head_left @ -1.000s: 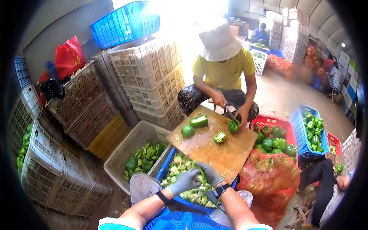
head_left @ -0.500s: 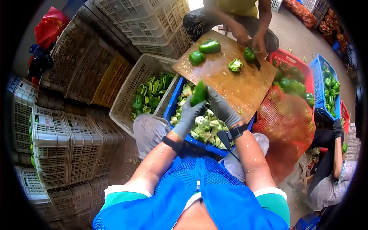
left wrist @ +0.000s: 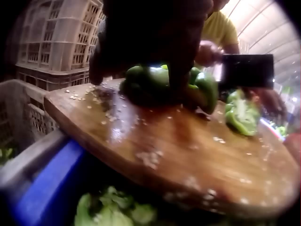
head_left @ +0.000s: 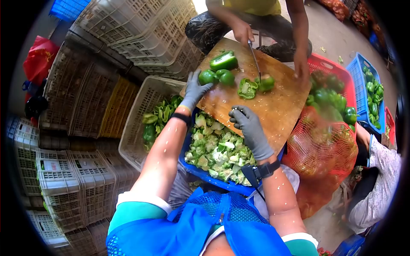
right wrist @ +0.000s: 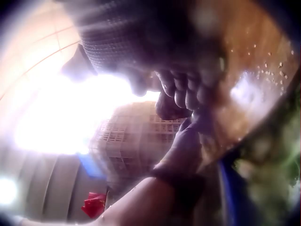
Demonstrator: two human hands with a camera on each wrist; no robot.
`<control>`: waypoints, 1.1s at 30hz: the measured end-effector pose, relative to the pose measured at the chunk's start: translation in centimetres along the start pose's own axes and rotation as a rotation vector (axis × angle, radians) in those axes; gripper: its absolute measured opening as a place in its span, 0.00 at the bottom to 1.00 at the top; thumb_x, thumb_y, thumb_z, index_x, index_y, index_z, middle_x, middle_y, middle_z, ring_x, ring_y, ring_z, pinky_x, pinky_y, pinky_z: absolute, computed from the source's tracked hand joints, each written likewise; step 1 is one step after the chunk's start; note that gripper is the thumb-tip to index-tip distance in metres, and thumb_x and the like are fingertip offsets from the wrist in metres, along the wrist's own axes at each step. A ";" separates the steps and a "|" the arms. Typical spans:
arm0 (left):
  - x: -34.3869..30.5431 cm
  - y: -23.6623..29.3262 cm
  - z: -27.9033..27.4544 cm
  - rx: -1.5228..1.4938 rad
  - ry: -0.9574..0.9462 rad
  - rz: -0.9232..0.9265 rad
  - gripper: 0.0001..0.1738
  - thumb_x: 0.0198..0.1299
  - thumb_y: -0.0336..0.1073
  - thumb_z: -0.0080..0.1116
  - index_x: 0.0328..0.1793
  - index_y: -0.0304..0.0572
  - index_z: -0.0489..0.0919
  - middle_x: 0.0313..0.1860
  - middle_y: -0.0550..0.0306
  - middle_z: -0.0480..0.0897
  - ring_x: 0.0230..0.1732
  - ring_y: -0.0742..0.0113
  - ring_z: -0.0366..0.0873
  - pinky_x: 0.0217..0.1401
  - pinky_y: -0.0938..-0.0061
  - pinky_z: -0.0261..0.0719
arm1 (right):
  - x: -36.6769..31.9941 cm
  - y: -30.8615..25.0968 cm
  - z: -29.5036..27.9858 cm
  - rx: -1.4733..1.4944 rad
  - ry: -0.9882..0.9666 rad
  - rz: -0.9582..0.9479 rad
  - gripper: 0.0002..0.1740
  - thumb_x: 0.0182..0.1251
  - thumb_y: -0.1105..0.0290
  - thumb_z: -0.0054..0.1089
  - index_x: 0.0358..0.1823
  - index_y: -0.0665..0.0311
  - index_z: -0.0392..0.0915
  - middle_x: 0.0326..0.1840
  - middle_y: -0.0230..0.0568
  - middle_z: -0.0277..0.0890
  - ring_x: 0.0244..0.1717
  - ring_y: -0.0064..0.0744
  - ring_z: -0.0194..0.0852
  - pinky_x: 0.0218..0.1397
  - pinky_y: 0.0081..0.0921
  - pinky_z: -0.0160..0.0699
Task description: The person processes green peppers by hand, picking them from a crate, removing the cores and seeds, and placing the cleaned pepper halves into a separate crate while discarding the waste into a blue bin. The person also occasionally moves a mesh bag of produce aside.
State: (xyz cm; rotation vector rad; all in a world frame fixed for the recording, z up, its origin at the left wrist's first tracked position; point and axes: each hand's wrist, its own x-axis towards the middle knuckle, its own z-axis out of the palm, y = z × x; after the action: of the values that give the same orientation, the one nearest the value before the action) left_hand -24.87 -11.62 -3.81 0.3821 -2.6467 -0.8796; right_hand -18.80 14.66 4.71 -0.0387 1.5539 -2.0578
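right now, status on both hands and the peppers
Left fingers at green peppers on cutting board. Right fingers loosely curled. Knife close by, at another pepper.

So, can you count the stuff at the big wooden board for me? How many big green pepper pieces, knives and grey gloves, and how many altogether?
Big green pepper pieces on the board: 5
Knife: 1
Grey gloves: 2
Total: 8
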 end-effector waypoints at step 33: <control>-19.3 11.6 -3.4 -0.404 0.035 -0.337 0.27 0.53 0.35 0.62 0.58 0.37 0.67 0.39 0.44 0.82 0.40 0.53 0.82 0.40 0.62 0.79 | -2.8 4.5 3.4 -0.429 -0.185 -0.582 0.27 0.54 0.68 0.64 0.54 0.60 0.63 0.48 0.46 0.64 0.51 0.39 0.68 0.58 0.32 0.68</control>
State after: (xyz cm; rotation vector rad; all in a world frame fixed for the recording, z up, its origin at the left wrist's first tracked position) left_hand -7.65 2.26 1.66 0.7388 -2.3263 -1.4594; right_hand -13.45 12.09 2.67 -0.9083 1.9939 -1.9919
